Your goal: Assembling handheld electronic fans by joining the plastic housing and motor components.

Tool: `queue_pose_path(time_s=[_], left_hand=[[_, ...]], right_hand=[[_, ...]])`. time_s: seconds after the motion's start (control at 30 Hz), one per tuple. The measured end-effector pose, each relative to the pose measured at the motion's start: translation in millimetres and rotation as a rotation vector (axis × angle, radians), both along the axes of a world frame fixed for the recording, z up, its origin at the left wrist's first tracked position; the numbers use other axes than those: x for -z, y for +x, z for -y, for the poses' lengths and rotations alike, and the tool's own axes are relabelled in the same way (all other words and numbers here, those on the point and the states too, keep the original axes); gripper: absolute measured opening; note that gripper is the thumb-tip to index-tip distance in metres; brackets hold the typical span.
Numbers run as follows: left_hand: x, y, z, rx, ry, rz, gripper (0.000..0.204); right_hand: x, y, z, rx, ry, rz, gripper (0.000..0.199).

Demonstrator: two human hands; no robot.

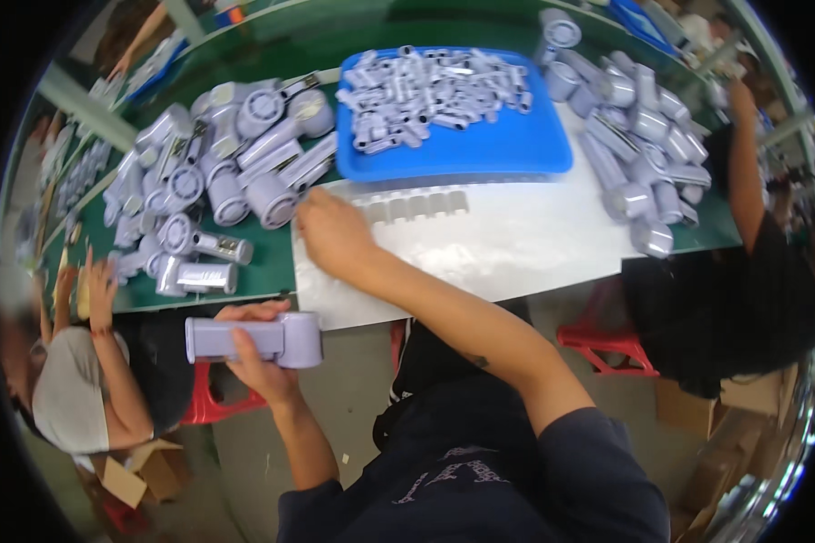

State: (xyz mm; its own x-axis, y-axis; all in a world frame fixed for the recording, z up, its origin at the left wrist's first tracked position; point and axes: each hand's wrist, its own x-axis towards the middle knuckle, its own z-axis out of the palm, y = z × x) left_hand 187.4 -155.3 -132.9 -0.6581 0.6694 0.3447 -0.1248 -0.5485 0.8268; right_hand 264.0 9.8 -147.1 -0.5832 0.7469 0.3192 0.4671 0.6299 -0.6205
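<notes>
My left hand (254, 348) is shut around a pale lilac plastic device body (255, 338), held level just off the near edge of the table. My right hand (333, 233) reaches forward over a white sheet (516, 244), its fingers curled down at the sheet's left end, next to a lilac cylindrical housing (273, 200). Whether it holds anything is hidden. Right beside it lies a row of small pale clips (417, 206) on the sheet. A blue tray (507, 145) behind holds a heap of small lilac parts (430, 90).
Piles of lilac housings lie at left (199, 181) and at right (643, 136) on the green table (272, 262). A person in black (724, 290) sits at right, another in grey (72, 389) at lower left. Red stools (607, 339) and cardboard boxes (145, 471) stand on the floor.
</notes>
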Motion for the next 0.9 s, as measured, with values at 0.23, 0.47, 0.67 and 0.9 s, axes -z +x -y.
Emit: queue_pose_path(time_s=[0.23,0.47,0.67,0.9], left_hand=[[-6,9,-5,0.061,-0.007,-0.074,0.039],[-20,23,-11,0.134,0.094,-0.06,0.044],[-44,43,-35,0.165,0.011,-0.292,0.043],[-82,102,-96,0.488,-0.145,-0.547,0.03]], right_hand=[[4,7,6,-0.005,0.107,-0.073,0.006],[-7,25,3,-0.178,-0.193,-0.411,0.011],[-45,79,5,-0.184,-0.347,-0.677,0.016],[-104,206,-2,-0.045,-0.521,-1.041,0.032]])
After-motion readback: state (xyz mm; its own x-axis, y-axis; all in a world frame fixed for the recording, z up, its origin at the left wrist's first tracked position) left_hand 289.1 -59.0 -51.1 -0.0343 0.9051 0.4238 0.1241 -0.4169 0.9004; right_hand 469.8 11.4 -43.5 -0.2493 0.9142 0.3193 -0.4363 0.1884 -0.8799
